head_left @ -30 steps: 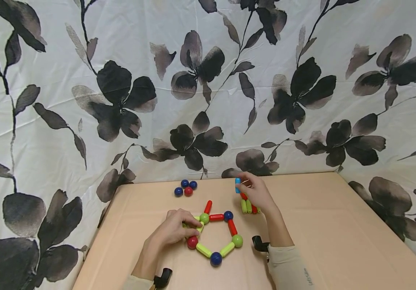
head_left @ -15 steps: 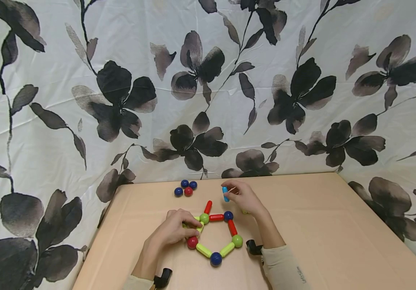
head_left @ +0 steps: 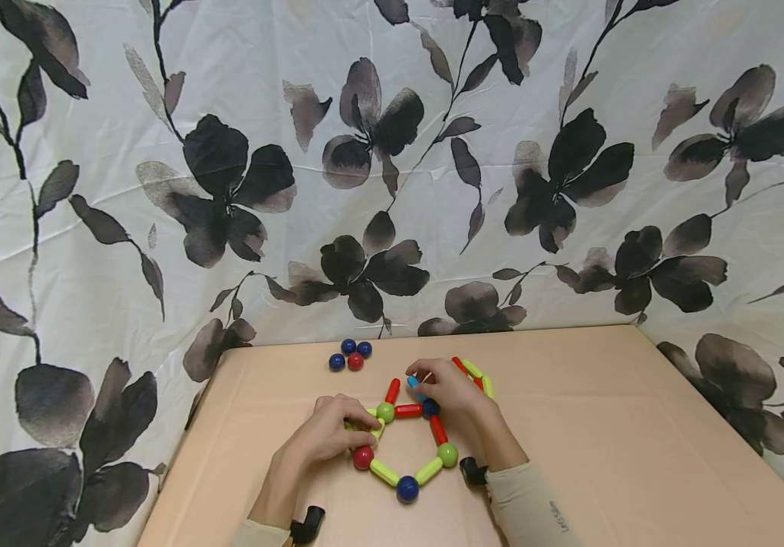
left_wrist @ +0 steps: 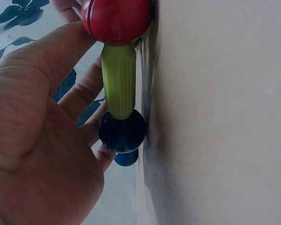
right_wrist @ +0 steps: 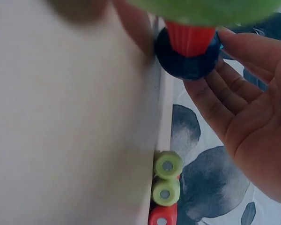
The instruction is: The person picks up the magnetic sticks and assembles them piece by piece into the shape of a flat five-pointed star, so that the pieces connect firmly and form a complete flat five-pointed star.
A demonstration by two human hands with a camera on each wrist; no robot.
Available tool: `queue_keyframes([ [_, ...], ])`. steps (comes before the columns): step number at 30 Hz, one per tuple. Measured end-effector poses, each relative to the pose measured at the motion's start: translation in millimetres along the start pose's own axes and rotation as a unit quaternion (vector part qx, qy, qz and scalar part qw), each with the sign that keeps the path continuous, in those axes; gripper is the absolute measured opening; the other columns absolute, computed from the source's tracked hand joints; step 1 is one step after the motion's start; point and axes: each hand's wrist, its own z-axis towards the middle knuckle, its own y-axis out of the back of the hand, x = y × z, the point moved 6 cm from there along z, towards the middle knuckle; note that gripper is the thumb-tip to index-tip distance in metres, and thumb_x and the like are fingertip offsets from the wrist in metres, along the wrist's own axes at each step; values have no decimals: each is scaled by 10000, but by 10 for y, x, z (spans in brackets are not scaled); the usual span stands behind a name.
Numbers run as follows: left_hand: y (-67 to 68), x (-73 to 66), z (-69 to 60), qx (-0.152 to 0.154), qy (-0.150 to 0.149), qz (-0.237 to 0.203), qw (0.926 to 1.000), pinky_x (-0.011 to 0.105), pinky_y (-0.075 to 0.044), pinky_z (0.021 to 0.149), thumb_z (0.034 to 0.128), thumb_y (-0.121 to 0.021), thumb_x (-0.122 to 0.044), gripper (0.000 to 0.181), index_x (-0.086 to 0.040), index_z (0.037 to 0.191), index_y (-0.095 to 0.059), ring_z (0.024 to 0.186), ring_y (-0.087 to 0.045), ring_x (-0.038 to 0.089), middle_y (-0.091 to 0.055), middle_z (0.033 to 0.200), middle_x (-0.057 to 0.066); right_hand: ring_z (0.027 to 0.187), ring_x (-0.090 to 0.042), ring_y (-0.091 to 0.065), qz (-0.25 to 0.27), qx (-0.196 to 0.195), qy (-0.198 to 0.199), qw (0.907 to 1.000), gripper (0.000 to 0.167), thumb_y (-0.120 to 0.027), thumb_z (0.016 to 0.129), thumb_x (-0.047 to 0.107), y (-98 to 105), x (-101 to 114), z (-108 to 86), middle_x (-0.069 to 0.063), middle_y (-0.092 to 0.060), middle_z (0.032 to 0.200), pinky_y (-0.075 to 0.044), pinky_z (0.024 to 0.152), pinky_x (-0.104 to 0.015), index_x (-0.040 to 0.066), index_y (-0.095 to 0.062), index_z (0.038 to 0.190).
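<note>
Magnetic sticks and balls form a ring on the table. My left hand bends over its left side, thumb and finger pinching the yellow-green stick between a green ball and the red ball. In the left wrist view another yellow-green stick joins the red ball to a dark blue ball, which my hand hides from the head view. My right hand pinches a light blue stick, tilted, its lower end by the ring's far dark blue ball.
Loose blue balls and a red ball lie at the back of the table. Red and yellow-green sticks lie behind my right hand. One red stick points outward from the green ball. A floral cloth hangs behind.
My right hand has brought the light blue stick from the loose sticks leftward and down to the ring's far dark blue ball, tilting it. My left hand has stayed put.
</note>
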Motion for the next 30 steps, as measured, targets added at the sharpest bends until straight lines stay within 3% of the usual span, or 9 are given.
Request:
queue_keyframes([
  [8, 9, -2, 15, 11, 65, -18, 10000, 464, -293, 965, 855, -860, -339, 164, -302, 1014, -845, 1053, -586, 103, -747, 933, -206, 859, -186, -598, -69, 201, -279, 9994, 306, -711, 984, 115, -85, -71, 33, -34, -671, 1013, -544, 753, -309, 103, -691, 1289],
  [20, 13, -22, 4, -41, 28, -53, 10000, 448, -291, 964, 851, -863, -326, 161, -303, 1009, -843, 1056, -583, 88, -750, 933, -198, 901, -197, -600, -331, 183, -278, 9989, 373, -701, 992, 129, -112, -83, 44, -48, -669, 1037, -553, 832, -375, 102, -659, 1362],
  [23, 14, -27, 4, -50, -1, -47, 10000, 446, -293, 960, 850, -863, -321, 161, -296, 1008, -844, 1049, -586, 84, -751, 930, -196, 1071, -251, -619, -410, 355, -84, 9985, 420, -672, 1010, 134, -139, -48, 35, -85, -663, 1205, -535, 980, -460, 97, -608, 1423],
  [27, 19, -33, 1, -44, -59, -51, 10000, 443, -289, 949, 852, -861, -306, 163, -275, 1011, -845, 1044, -585, 82, -755, 931, -184, 1434, -348, -468, -259, 851, 230, 9958, 498, -613, 1042, 127, -214, 2, 17, -116, -526, 1524, -356, 1194, -569, 121, -504, 1528],
  [30, 20, -33, 1, -36, -104, -29, 9999, 442, -288, 945, 852, -860, -299, 166, -269, 1014, -845, 1042, -586, 78, -758, 932, -180, 1514, -349, -384, -114, 1031, 276, 9942, 501, -593, 1049, 118, -249, 10, 13, -102, -483, 1581, -283, 1233, -580, 135, -491, 1539],
])
